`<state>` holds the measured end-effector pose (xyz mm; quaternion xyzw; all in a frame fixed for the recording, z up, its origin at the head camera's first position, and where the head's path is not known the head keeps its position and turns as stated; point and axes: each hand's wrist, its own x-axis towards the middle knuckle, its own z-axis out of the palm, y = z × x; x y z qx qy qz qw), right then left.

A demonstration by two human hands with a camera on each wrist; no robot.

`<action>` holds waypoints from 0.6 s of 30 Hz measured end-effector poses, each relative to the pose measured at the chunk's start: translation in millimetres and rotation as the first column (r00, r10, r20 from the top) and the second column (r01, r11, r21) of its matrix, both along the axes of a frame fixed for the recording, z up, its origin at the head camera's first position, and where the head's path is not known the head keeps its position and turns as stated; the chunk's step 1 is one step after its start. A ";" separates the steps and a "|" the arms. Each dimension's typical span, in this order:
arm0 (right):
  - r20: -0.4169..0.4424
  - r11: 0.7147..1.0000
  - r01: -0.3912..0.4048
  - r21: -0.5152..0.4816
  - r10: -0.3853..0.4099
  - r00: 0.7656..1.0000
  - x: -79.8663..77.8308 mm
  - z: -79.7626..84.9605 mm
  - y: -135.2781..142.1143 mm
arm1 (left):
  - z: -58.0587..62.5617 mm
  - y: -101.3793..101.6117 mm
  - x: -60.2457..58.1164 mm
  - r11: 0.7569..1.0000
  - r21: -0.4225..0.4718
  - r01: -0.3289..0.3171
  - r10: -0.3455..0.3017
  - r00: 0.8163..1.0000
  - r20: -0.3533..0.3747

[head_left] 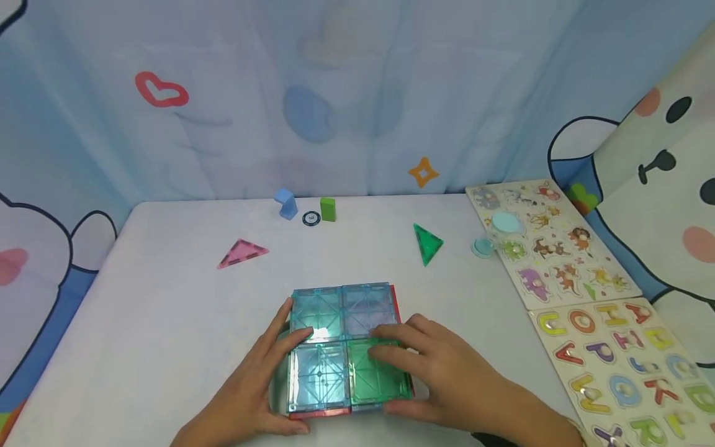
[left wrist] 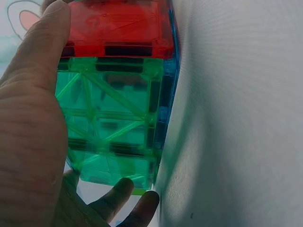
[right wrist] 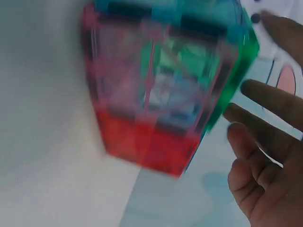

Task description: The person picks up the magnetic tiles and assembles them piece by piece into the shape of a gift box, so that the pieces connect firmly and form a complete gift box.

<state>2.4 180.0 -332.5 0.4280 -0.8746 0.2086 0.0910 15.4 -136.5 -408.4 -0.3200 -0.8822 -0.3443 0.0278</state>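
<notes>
A box of translucent magnetic tiles [head_left: 319, 375] stands on the table in front of me, its top made of blue, teal and green squares. My left hand [head_left: 254, 379] holds the box's left side, thumb by the near corner and fingers at the far edge and top. The left wrist view shows a green side wall [left wrist: 113, 104] beside a red tile [left wrist: 118, 28]. My right hand [head_left: 441, 366] lies over the right part of the top, fingers above the green tile. In the right wrist view pink and red tiles [right wrist: 147, 142] form that side, blurred.
On the white table [head_left: 167, 323] lie a pink triangle tile [head_left: 242, 253] and a green triangle tile [head_left: 428, 244]. Small blue [head_left: 287, 205] and green blocks [head_left: 328, 209] stand at the back. Animal [head_left: 536, 223] and letter puzzle boards [head_left: 631, 366] line the right edge.
</notes>
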 end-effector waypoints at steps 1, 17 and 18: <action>0.026 0.999 0.050 -0.014 -0.049 0.998 -6.0 -1.5 4.8 | -0.6 -0.2 0.1 1.000 -0.002 -0.002 0.002 1.000 0.001; 0.215 0.716 0.643 0.272 -0.696 0.685 -142.3 -70.4 57.3 | -3.9 0.8 1.2 1.000 0.012 -0.006 0.006 1.000 -0.014; 0.241 0.723 0.641 0.257 -0.690 0.682 -144.1 -69.8 56.3 | -3.2 0.8 0.6 1.000 0.012 -0.005 0.005 1.000 -0.015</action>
